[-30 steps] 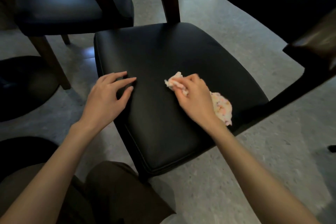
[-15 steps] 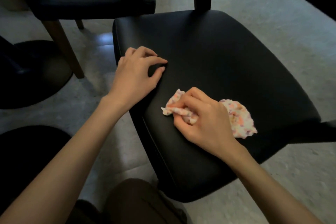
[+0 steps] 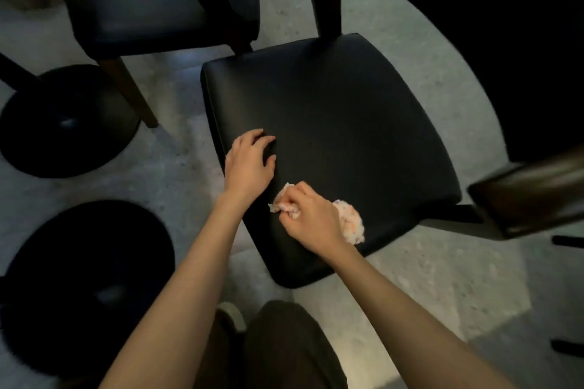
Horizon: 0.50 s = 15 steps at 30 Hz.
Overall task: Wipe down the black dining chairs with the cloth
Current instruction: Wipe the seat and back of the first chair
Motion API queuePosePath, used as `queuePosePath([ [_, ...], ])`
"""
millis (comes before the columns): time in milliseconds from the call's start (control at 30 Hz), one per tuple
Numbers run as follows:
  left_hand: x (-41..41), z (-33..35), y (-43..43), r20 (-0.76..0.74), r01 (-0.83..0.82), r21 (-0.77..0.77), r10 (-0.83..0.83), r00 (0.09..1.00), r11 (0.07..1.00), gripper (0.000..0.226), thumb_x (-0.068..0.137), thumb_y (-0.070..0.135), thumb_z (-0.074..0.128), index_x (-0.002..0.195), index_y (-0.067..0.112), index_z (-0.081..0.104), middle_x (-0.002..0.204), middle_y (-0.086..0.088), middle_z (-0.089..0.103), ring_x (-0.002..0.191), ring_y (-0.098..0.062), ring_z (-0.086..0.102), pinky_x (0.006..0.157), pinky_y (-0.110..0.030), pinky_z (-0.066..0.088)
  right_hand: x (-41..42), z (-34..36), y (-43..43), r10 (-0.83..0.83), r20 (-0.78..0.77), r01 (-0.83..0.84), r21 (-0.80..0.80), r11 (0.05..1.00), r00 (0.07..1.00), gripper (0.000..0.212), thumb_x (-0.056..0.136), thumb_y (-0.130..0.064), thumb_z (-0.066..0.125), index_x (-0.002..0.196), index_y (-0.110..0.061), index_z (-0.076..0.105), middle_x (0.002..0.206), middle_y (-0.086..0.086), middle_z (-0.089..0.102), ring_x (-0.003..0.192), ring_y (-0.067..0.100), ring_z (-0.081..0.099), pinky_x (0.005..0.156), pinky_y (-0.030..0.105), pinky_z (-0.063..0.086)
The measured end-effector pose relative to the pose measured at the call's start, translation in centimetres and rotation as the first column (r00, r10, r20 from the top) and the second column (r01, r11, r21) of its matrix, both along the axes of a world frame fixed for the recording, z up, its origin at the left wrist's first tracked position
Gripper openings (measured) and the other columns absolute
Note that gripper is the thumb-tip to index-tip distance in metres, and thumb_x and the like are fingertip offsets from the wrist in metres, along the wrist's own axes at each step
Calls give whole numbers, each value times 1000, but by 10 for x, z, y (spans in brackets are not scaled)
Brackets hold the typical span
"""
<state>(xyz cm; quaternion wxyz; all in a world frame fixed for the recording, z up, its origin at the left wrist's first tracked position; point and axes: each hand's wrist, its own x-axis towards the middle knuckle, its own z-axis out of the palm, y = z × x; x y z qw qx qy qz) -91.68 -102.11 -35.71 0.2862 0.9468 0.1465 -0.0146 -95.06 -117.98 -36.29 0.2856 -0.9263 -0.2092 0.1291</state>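
Right hand (image 3: 311, 221), gripping the crumpled speckled cloth (image 3: 351, 226), has drawn beside the loose-fingered left hand (image 3: 249, 164) resting on the black chair seat (image 3: 347, 117).

Pale speckled floor (image 3: 410, 287), dim light (brighter patch lower right), round black base (image 3: 63, 123) at left, second base (image 3: 85, 278) nearer

Middle of cloth (image 3: 351, 226) covered by right hand (image 3: 311, 219); only two ends seen. Backrest of chair (image 3: 331, 123) cut off by top edge; legs mostly hidden under seat. Second chair (image 3: 142, 0) cropped at top. Wooden part (image 3: 531, 196) at right blurred, cropped by right edge, kind not told. Upper right corner lost in dark.
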Motion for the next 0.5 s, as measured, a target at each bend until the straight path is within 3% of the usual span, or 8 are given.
queuePosePath([
  [67,-14,24,-4,-95,15,-35,-19,995,999,40,94,22,55,134,20,54,141,-2,48,129,-27,43,106,-41,37,-8,22,-9,43,-308,-69,-74,995,951,10,84,-29,62,92,-28,66,103,-6,61,94,21,62,75,33,49],
  [133,-27,61,-8,-136,14,-60,-22,990,998,39,95,22,53,134,22,54,138,-4,51,124,-28,49,102,-42,42,-18,55,-21,35,-474,-99,-111,989,880,9,86,-32,64,92,-28,68,104,-3,63,99,23,63,82,39,52],
  [233,-41,128,-16,-147,9,-104,-24,989,995,37,96,22,52,133,23,55,129,-7,59,116,-27,55,96,-42,46,-24,125,-33,-32,-411,21,-32,999,911,8,86,-31,64,91,-26,69,97,-4,60,95,22,62,80,37,50],
  [367,-58,220,-31,-108,-7,-208,-16,994,978,34,97,21,53,131,22,58,121,-3,65,110,-19,60,95,-33,47,-21,237,-55,-7,-310,30,70,997,951,12,86,-32,65,96,-26,68,97,-6,61,93,16,61,82,38,50],
  [500,-71,295,-60,-47,-20,-347,3,999,938,28,98,23,52,124,23,63,111,5,68,100,-6,60,88,-20,44,-32,318,-95,-150,-287,194,131,972,946,12,88,-38,66,94,-29,61,93,-12,61,84,3,58,68,20,45],
])
